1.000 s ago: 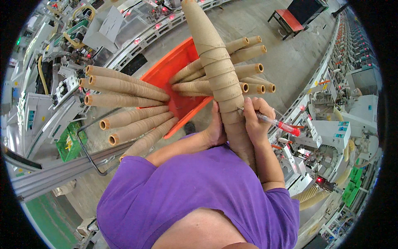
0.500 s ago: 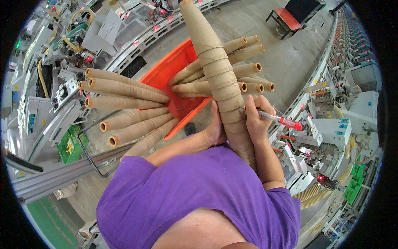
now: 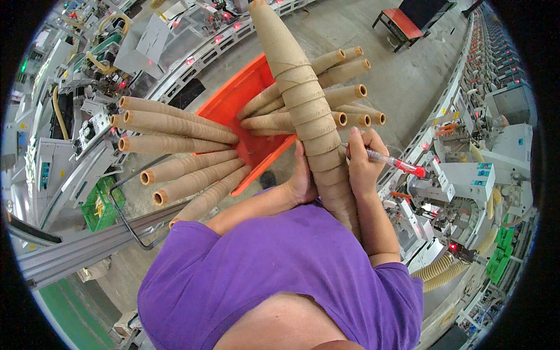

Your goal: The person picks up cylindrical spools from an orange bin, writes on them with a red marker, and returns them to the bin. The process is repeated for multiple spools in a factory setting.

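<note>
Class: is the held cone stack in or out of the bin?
Out: the left hand holds the cone stack, its lower end by the purple shirt.

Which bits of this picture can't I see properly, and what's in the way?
In the head view:
1. Left hand: most fingers, behind the held cone stack.
2. Held cone stack: its lower end, behind the purple shirt.
3. Pen: part of its barrel, behind the right hand.
4. Right-side stacks: middle parts, behind the held cone stack.
5. Far machines: details too small.

The cone stack is blocking leftward passage for the right hand. Open floor is leaving room between rightmost tubes and machinery.
</note>
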Tool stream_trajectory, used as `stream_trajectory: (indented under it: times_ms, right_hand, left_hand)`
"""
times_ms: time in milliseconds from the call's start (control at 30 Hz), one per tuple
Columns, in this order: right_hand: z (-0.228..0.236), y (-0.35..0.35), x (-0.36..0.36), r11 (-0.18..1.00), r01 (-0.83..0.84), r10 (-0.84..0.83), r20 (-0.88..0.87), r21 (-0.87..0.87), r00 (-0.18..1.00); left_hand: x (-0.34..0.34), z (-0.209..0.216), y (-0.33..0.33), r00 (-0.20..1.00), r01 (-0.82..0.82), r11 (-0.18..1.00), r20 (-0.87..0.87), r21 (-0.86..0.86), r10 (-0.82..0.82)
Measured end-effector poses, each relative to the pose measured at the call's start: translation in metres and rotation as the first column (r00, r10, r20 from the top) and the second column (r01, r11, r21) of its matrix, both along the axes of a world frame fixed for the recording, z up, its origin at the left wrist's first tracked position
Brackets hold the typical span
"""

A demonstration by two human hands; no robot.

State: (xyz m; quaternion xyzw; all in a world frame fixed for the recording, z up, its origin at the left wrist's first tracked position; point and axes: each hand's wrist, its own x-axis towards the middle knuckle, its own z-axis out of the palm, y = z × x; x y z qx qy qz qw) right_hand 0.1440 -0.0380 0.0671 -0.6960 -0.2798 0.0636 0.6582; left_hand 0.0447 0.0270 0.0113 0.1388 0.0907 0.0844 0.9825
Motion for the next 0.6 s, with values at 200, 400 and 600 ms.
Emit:
stream_trajectory:
  times_ms: [200, 400, 600]
  right_hand:
    - [-0.005, -0.001, 0.003, 1.0, 0.008, -0.007, -0.092, 0.004, 0.996]
    - [-0.001, 0.0, 0.005, 0.997, 0.04, -0.036, 0.07, -0.059, 0.997]
    - [0.022, 0.007, 0.006, 0.969, -0.229, 0.24, 0.134, -0.092, 0.961]
  left_hand:
    - [-0.002, -0.006, 0.001, 0.999, 0.032, 0.999, 0.037, -0.002, -0.032]
    - [0.004, 0.006, -0.001, 0.988, -0.082, 0.997, -0.133, -0.013, 0.079]
    - [0.011, 0.029, 0.022, 0.993, -0.108, 0.99, -0.055, -0.089, 0.104]
